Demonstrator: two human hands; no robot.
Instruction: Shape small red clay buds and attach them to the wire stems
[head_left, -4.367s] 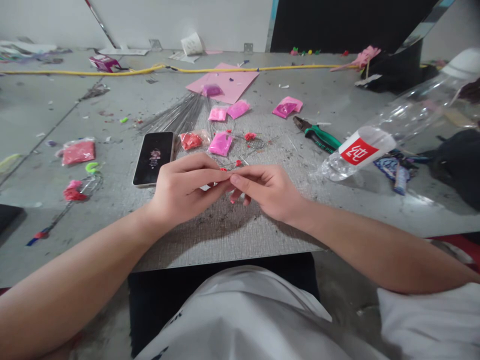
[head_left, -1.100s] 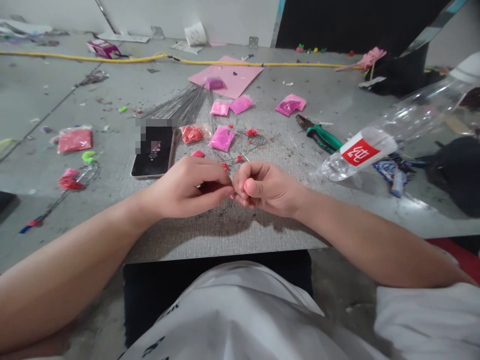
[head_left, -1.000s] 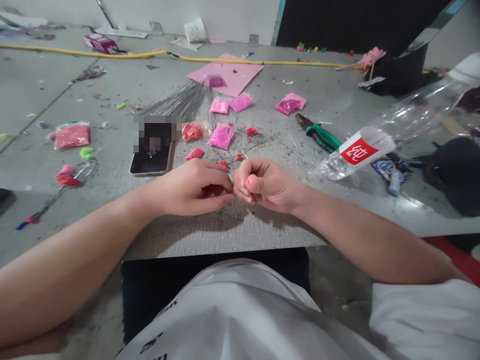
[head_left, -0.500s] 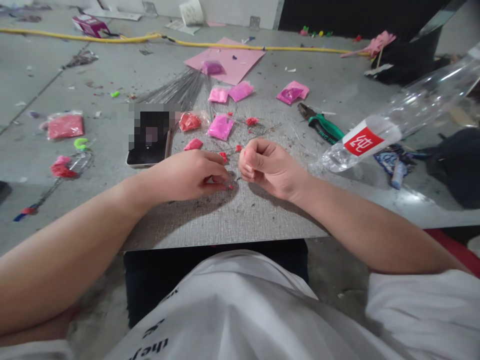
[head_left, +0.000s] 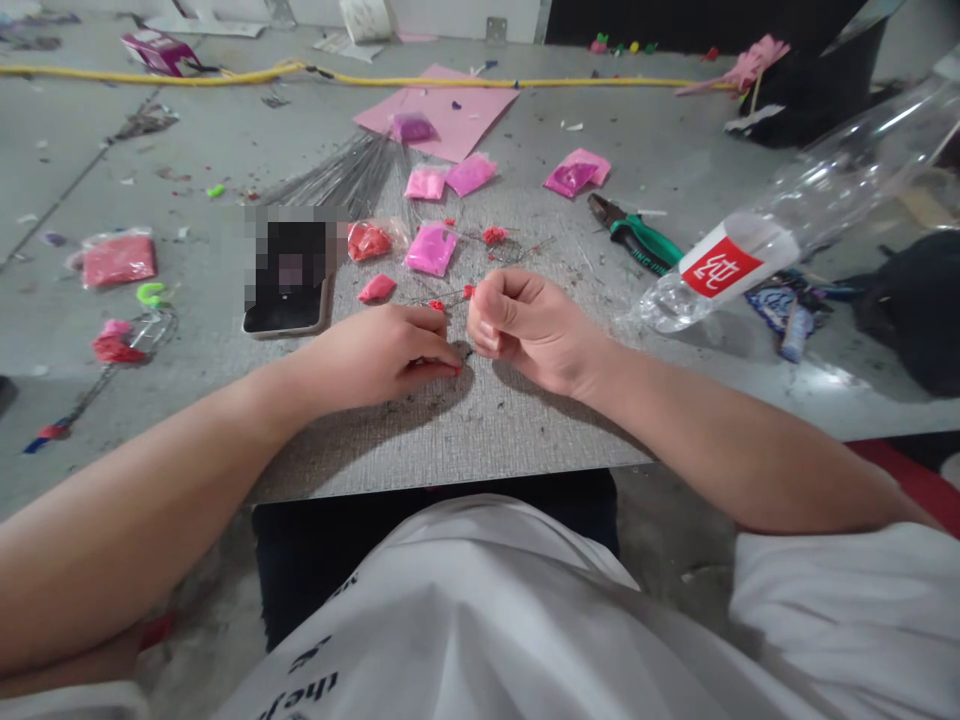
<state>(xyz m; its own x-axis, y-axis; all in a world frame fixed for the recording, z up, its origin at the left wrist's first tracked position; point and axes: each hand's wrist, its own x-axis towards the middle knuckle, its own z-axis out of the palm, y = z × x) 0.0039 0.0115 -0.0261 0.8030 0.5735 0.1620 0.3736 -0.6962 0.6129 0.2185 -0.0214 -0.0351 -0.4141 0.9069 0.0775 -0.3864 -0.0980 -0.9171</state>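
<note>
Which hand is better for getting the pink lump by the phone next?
Probably the left hand: it is nearer the pink lump, which lies just beyond it. The right hand is farther away, its fingers curled.

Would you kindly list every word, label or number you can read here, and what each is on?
"the": white shirt; neighbouring marks unclear.
Red bottle label: white characters, not surely readable.
Green pliers handle: lettering, too blurred.
Phone screen: nothing readable.
</note>
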